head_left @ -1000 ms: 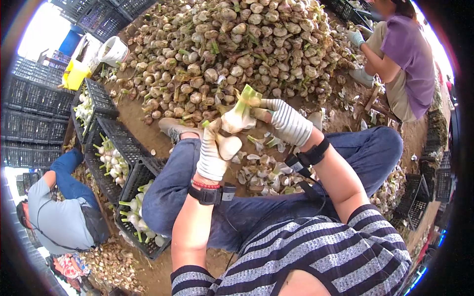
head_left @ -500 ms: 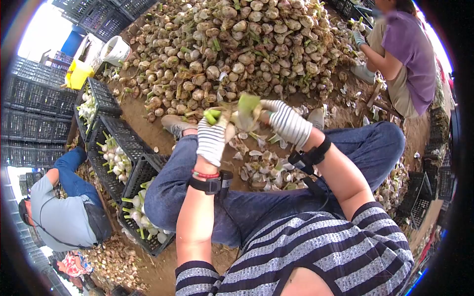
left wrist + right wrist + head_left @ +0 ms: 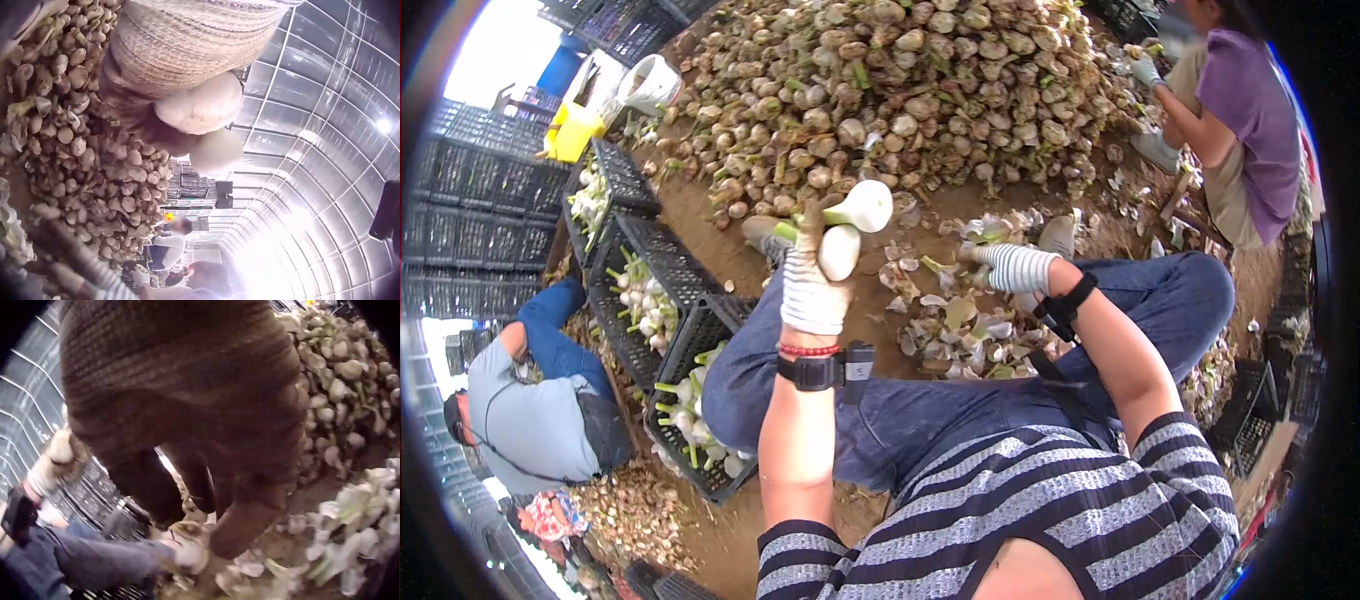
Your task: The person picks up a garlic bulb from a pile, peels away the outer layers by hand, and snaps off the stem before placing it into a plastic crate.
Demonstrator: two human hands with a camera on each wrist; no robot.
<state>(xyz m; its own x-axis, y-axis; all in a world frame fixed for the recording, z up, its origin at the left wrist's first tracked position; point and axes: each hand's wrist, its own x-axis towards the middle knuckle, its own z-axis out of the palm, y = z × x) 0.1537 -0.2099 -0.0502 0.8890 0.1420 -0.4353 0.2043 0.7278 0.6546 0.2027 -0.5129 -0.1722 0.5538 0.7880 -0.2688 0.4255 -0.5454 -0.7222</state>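
Note:
My left hand [image 3: 815, 295], in a striped work glove, holds two white garlic bulbs up in front of me. The upper garlic bulb [image 3: 868, 207] has a green stem running back between the fingers; the lower garlic bulb [image 3: 840, 253] lies against the palm side. Both the nearer bulb [image 3: 203, 106] and the farther bulb [image 3: 217, 151] poke out past the glove in the left wrist view. Over the loose garlic skins [image 3: 955, 325] hangs my gloved right hand [image 3: 1020, 270], its fingers loosely bent downward and no bulb visible in them.
A large heap of unpeeled garlic [image 3: 910, 110] rises ahead. Black crates [image 3: 665, 255] with cleaned bulbs stand along my left, near a white bucket [image 3: 650, 85]. One person in purple [image 3: 1250, 120] sits at the right, another in light blue [image 3: 540, 400] at the left.
Both hands were together at a leafy garlic bulb; now they are apart. The right hand has drawn away rightward over the skins, and a bare white bulb shows in the left hand.

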